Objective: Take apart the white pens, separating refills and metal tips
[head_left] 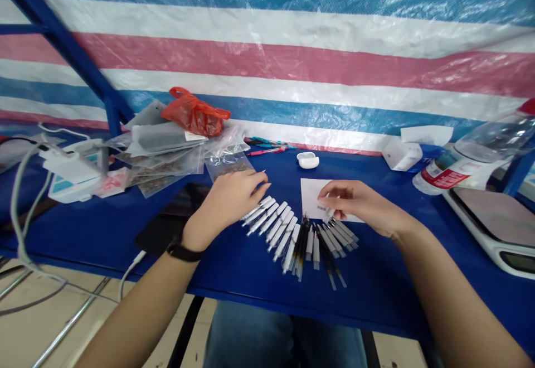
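Striped tarp (267, 61) backs the blue bench (234, 267), where pen refills (292, 234) lie fanned, seemingly so each shows singly; the left hand (232, 198) rests loosely open on the fan's left end, the right hand (355, 201) pinches a refill at its right end.

Striped tarp wall (292, 61), blue table (251, 279), blue frame (62, 39), pale floor (25, 329)
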The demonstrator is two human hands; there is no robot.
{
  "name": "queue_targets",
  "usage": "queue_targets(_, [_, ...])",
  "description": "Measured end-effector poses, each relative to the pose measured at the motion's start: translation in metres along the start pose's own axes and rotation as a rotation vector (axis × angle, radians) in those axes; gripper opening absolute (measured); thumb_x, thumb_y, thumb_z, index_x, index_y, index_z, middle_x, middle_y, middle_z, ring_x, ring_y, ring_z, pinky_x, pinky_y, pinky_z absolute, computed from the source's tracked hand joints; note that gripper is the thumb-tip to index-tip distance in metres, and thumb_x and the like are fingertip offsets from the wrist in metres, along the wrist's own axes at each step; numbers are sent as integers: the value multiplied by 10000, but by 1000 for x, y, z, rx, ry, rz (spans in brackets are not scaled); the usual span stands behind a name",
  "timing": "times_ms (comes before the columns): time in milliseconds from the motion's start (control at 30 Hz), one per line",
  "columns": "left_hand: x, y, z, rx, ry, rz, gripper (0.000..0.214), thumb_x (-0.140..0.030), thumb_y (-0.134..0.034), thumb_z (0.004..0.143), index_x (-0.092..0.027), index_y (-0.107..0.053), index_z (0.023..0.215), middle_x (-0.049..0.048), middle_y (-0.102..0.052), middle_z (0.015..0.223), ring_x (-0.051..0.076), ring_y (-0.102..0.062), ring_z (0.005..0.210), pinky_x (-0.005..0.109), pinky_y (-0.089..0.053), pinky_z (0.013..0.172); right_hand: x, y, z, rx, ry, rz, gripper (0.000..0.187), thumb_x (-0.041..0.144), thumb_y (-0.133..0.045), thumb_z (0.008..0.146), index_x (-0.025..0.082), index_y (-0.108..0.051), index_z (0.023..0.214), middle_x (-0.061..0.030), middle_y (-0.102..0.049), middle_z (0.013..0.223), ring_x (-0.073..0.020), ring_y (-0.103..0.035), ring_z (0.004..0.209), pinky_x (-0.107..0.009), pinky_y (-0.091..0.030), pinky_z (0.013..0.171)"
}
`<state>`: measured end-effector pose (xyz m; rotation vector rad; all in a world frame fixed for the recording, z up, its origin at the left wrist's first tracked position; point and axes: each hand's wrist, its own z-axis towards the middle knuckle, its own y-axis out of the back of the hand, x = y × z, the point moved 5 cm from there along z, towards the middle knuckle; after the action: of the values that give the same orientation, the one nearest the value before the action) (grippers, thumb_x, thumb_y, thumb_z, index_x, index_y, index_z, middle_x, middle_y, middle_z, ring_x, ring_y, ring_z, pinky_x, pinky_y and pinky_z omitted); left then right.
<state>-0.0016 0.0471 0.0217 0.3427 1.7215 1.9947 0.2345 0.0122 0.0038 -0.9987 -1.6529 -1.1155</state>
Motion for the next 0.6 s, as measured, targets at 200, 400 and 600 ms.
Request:
queue_targets(200, [48, 29, -77, -341, 548, 128, 521, -484, -525, 970, -158, -608, 1368, 208, -688, 1204, 431, -646, 1142, 526, -533, 896, 3, 17, -1, -292, 5, 133, 530, 602, -944, 481, 179, -728, 718, 10, -613, 635, -107, -531, 546, -264, -429, 534])
queue_targets(400, [61, -1, -110, -146, 656, 217, 590, -493, -465, 988, -193, -523, 1493, 260, -632, 1331, 469, -599, 1194, 581, -524, 861, 6, 20, -3, -356, 10, 191, 568, 621, -967, 410, 198, -720, 698, 21, -584, 610, -112, -538, 546, -251, -434, 513])
queue_targets(600, [66, -2, -110, -156, 685, 199, 564, -425, -415, 1003, -140, -536, 1474, 277, -673, 1246, 476, -615, 1143, 583, -528, 820, 9, 22, -4, -383, 6, 172, 582, 645, -962, 377, 206, -714, 669, 18, -576, 589, -123, -534, 545, -260, -424, 506])
